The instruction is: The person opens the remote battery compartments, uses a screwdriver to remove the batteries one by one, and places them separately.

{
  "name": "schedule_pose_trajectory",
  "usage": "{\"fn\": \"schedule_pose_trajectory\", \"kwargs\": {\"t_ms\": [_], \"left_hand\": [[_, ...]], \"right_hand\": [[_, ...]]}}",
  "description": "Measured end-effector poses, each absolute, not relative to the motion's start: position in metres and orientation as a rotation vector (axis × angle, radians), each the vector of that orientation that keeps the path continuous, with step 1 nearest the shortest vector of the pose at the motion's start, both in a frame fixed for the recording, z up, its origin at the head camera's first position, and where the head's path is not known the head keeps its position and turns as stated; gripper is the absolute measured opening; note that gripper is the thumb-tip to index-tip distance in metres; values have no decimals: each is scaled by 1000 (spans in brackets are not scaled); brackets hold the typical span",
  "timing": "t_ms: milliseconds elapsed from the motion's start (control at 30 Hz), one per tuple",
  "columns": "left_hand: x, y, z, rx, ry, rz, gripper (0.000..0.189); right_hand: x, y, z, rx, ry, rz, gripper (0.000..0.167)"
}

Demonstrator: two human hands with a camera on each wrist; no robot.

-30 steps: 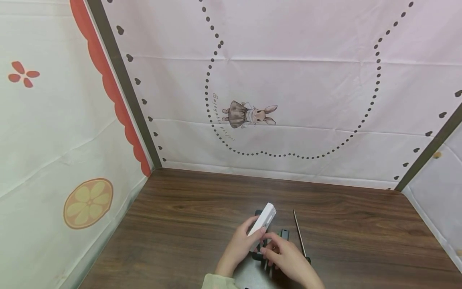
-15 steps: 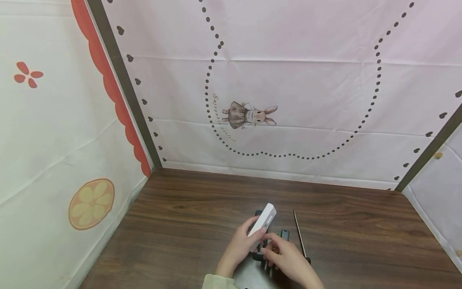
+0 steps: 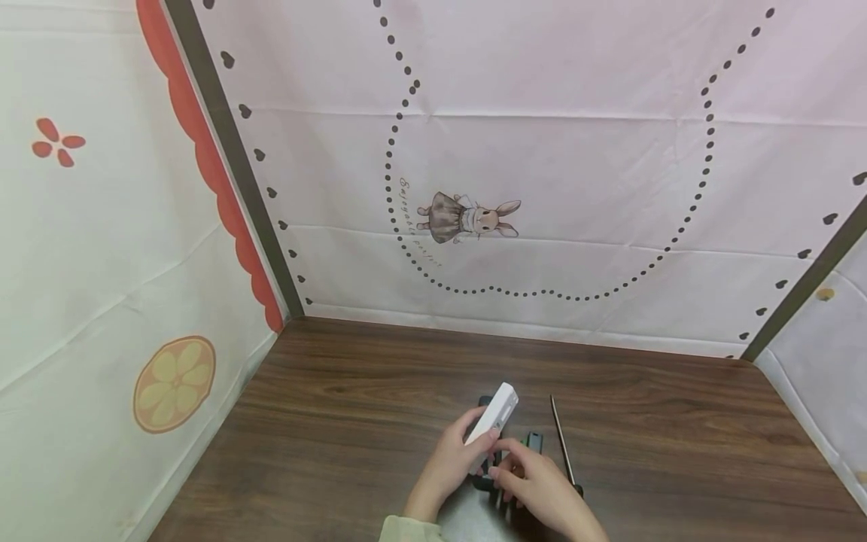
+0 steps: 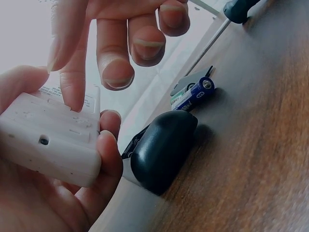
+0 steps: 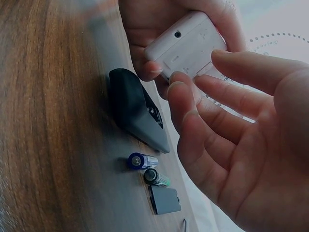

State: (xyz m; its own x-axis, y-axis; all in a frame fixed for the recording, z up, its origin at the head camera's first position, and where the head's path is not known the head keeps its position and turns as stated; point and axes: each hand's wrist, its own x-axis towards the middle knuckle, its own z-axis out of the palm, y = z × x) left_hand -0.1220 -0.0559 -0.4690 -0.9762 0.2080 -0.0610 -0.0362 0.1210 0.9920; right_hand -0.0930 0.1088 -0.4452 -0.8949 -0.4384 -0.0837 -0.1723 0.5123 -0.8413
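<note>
My left hand (image 3: 443, 459) grips a white remote-like device (image 3: 497, 406), tilted above the table. In the left wrist view, the device's near end (image 4: 44, 140) has a small round hole. The right hand (image 3: 538, 478) reaches across to it. Its straight index finger (image 4: 72, 89) touches the edge of a panel on the back, with the thumb (image 4: 65, 34) close by and the other fingers loosely bent. Under the hands lies a black remote-like device (image 5: 135, 108) with an open compartment. Beside it are a blue battery (image 5: 140, 161), a green-and-black battery (image 5: 157, 178) and a grey cover (image 5: 165, 199).
A screwdriver (image 3: 562, 436) lies to the right of the hands, its dark handle (image 4: 236, 9) toward the person. The wooden table (image 3: 352, 391) meets a printed cloth wall (image 3: 576, 181) at the back and another (image 3: 101, 248) on the left.
Both hands and the white device hold nearly the same pose. The left cloth's prints have shifted slightly to the right in the head view.
</note>
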Motion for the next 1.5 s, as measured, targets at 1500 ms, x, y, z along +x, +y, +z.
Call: {"fn": "schedule_pose_trajectory", "kwargs": {"t_ms": [1500], "left_hand": [[-109,-58,-441,223,2167,2000,45]], "right_hand": [[-93,109,-444,-509,2483,-1376,31]]}}
